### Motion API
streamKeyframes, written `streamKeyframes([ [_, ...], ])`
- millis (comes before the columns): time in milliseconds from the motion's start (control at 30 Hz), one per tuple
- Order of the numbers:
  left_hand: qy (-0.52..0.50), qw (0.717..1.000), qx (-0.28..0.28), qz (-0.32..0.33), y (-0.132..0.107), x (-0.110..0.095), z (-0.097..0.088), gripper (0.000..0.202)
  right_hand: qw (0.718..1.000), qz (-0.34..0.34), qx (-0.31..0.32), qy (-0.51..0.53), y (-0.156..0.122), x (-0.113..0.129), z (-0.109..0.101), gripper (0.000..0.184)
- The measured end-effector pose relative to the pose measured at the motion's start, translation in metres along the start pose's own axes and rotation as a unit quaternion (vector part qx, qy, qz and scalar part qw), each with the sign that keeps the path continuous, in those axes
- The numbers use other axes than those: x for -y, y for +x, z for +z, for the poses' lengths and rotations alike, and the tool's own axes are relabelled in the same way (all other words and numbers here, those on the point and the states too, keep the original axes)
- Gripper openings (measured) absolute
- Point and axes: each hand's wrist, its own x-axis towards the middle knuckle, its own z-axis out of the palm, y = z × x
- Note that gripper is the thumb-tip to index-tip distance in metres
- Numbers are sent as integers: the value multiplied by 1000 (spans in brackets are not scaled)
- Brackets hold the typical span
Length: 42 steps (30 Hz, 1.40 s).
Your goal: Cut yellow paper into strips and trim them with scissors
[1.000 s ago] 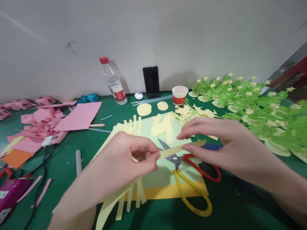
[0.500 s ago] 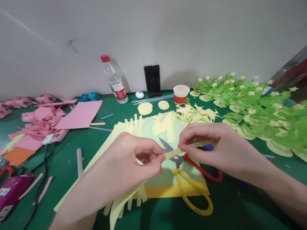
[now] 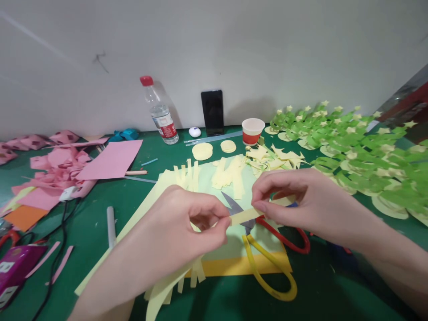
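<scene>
A: State of the hands?

B: Left hand (image 3: 197, 223) pinches one end of a pale yellow paper strip (image 3: 245, 216), thumb to forefinger. Right hand (image 3: 297, 194) pinches it farther along, narrow grip

A: Strip's position?

B: Between both hands, over scissors (image 3: 248, 228) with one yellow handle, one red. Scissors lie across stacked paper sheets (image 3: 227, 247)

A: Surroundings?

B: Loose strips (image 3: 234, 176) on the top sheet; yellow scraps (image 3: 276, 158) beyond, near a paper cup (image 3: 253, 132). Green paper trees (image 3: 354, 142) at right, bottle (image 3: 163, 124) and phone (image 3: 213, 113) by the wall (image 3: 267, 53)
</scene>
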Motion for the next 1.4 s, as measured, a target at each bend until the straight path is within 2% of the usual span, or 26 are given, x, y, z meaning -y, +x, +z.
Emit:
streamKeyframes([
  [167, 5, 1000, 0, -1, 0, 1, 0, 18, 999, 10, 20, -28, -1, -1, -1, 10],
  [300, 0, 1000, 2, -4, 0, 2, 0, 17, 995, 50, 58, -61, -2, -1, -6, 9],
  [400, -7, 1000, 0, 0, 0, 2, -1, 17, 992, 75, 91, -54, -2, -4, -15, 11],
  [500, -24, 1000, -7, 1, -1, 3, -6, 17, 989, 77, 95, -79, -2, -11, -30, 13],
  [600, -63, 997, -31, -28, -3, 3, -10, 15, 984, 64, 52, -156, -3, -15, -46, 17],
  [667, -83, 995, -37, -46, -2, 2, -11, 14, 980, 31, -20, -197, -5, -13, -50, 20],
  [733, -86, 995, -17, -45, 1, 2, -9, 14, 972, -43, -108, -207, -8, -9, -46, 19],
  [800, -79, 996, 20, -34, 5, 2, -6, 16, 957, -131, -143, -215, -10, -5, -35, 17],
  [867, -76, 996, 44, -20, 10, 4, 0, 18, 949, -184, -104, -236, -12, -4, -22, 17],
  [900, -76, 996, 52, -9, 13, 6, 3, 18, 949, -186, -67, -246, -12, -5, -15, 18],
  [967, -80, 994, 73, 12, 17, 9, 8, 20, 953, -165, 10, -255, -11, -7, -5, 22],
  [1067, -89, 989, 114, 19, 22, 11, 14, 22, 960, -99, 104, -242, -8, -11, 1, 29],
  [1267, -89, 984, 151, 13, 26, 8, 15, 25, 970, 26, 167, -173, -3, -7, -1, 28],
  [1400, -85, 983, 163, -2, 27, 7, 13, 28, 969, 49, 217, -108, 3, -7, -3, 27],
])
